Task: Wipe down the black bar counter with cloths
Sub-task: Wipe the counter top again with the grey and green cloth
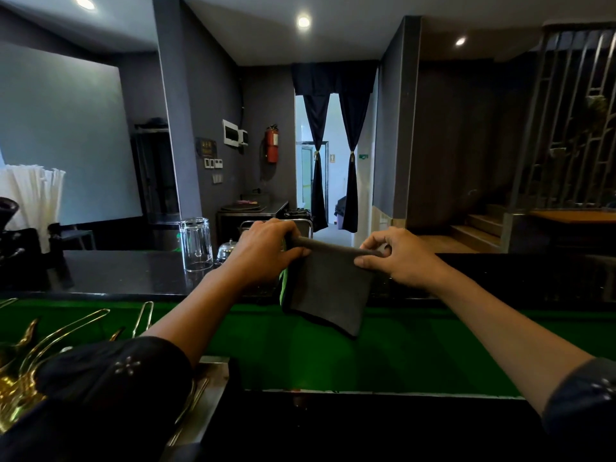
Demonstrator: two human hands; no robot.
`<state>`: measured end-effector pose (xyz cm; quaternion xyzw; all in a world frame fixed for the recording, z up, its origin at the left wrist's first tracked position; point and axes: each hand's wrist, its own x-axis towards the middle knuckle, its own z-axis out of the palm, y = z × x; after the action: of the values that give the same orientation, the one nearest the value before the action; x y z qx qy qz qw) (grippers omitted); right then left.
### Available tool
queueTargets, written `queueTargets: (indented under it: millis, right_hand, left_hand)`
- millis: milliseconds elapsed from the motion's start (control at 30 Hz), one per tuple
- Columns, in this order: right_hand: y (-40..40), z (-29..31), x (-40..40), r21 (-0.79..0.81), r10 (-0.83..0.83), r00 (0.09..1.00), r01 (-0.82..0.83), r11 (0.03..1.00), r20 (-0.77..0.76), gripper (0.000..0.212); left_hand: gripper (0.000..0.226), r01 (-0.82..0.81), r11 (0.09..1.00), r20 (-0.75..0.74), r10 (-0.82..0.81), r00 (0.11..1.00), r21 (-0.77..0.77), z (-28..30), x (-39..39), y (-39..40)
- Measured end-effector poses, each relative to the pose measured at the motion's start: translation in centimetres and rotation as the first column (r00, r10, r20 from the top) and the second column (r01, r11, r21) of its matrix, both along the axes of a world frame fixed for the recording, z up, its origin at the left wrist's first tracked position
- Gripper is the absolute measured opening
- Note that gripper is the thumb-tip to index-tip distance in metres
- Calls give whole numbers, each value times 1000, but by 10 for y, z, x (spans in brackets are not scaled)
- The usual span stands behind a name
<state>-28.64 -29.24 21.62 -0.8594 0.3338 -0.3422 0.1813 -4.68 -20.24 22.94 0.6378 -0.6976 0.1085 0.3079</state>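
Stretching taut above the black bar counter (126, 273), a grey cloth (328, 288) is being pinched by left hand (266, 253) and right hand (400, 256) (folding, seemingly); lowering it flat comes next.

We face a dim room with dark grey walls (213, 105) and a pale ceiling set with round recessed lights (303, 21). On the left wall hangs a large pale screen (63, 138). Straight ahead, a bright doorway (333, 161) is framed by dark curtains (316, 155) tied back at the middle. A red fire extinguisher (272, 144) hangs just left of it, near a white wall box (230, 132). To the right, wooden steps (476, 231) rise beside a slatted metal screen (573, 121); what lies behind that, perhaps a plant, we cannot tell.
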Motion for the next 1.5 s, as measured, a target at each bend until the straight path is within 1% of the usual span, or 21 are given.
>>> queueTargets:
  millis: [33,67,133,167,233,267,300,367,500,567,633,767,867,1000,1133,1267,1300,1400,1433,1467,1500]
  right_hand:
    - [-2,1,5,54,11,999,-14,998,42,12]
    - [-2,0,10,130,29,993,-45,991,118,14]
    - [2,-5,24,279,41,955,-127,952,294,14]
    - [5,-10,34,339,35,928,-171,925,371,14]
    - [13,-24,56,434,6,873,-248,866,488,15]
    - [15,-32,68,462,-13,849,-274,843,528,12]
    - [17,-41,80,479,-33,829,-290,829,559,9]
    - [18,-57,105,486,-70,811,-276,830,581,7]
    - [15,-76,160,461,-91,823,-219,860,561,4]
    - [11,-79,189,478,-91,846,-204,854,525,7]
    - [6,-78,217,490,-85,868,-192,851,488,5]
    - [-10,-74,260,477,-90,893,-147,867,440,11]
    - [-27,-70,284,470,-95,914,-112,875,394,9]
    - [-50,-66,306,371,-129,957,25,928,260,15]
    - [-67,-66,319,283,-152,970,95,954,187,16]
    - [-79,-73,329,183,-135,988,119,976,80,17]
    - [-80,-75,330,166,-136,990,128,978,41,18]
    - [-80,-82,333,-2,-174,982,175,985,-70,33]
    - [-77,-82,333,-57,-157,986,153,986,-60,33]
    - [-76,-81,333,-79,-108,993,104,991,-56,29]
    - [-76,-82,332,-53,-36,997,32,998,-73,21]
  left_hand:
    - [13,-12,1000,-94,13,995,4,-1,4,2]
    - [14,17,1000,-233,-13,972,13,-4,5,6]
    - [16,115,993,-504,-103,857,-6,-13,7,13]
    - [16,140,989,-593,-141,793,-48,-19,7,17]
    - [16,131,979,-704,-201,681,-153,-34,9,23]
    - [16,92,975,-721,-210,660,-200,-41,11,23]
    - [15,38,972,-711,-196,675,-232,-48,15,22]
    - [16,-62,963,-646,-127,753,-261,-61,25,23]
    - [21,-241,949,-481,118,869,-202,-73,63,27]
    - [22,-306,942,-385,233,893,-140,-73,90,28]
    - [21,-330,940,-353,281,893,-85,-69,116,26]
    - [24,-350,934,-376,301,876,-68,-58,160,12]
    - [24,-346,935,-371,298,880,-71,-54,186,-3]
    - [20,-336,942,-319,313,895,-17,-60,214,-29]
    - [18,-337,941,-297,323,899,3,-69,231,-47]
    - [21,-369,926,-191,377,906,75,-78,246,-56]
    - [24,-395,915,-134,403,905,81,-80,248,-57]
    - [35,-472,881,104,472,875,-28,-82,254,-58]
    - [34,-445,895,138,446,884,-42,-80,253,-57]
    - [31,-388,922,148,384,912,2,-77,253,-58]
    - [26,-317,942,131,302,944,115,-76,253,-57]
